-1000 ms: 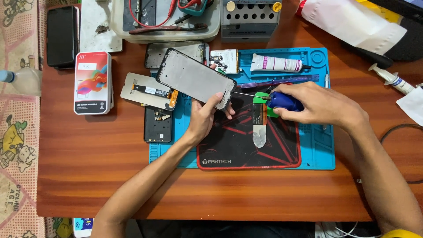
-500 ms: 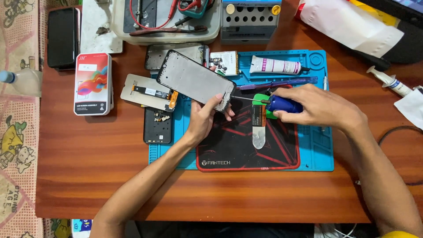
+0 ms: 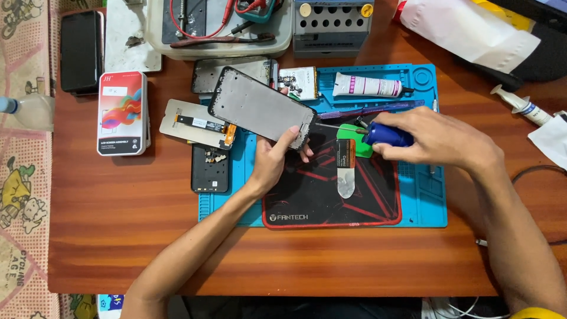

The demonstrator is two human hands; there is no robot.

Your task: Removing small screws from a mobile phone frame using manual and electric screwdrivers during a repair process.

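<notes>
Over the blue mat (image 3: 419,195), left hand (image 3: 273,160) gripping phone frame (image 3: 257,107), right hand (image 3: 437,139) clasping screwdriver (image 3: 385,136)

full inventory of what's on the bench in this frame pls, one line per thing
phone frame: 1, grey with black rim, held tilted above the mat's left end
screwdriver: 1, blue handle, tip toward the frame's lower edge
work mat: 1, blue, centre of desk
black pad: 1, black with red lines, on the mat
pry tool: 1, clear with orange band, on the pad
glue tube: 1, white, top of mat
display panel: 1, grey, left of mat
boxed part: 1, white and colourful, left
dark phone: 1, black, top left
syringe: 1, clear, right
left hand: holds the frame
right hand: grips the screwdriver
</notes>
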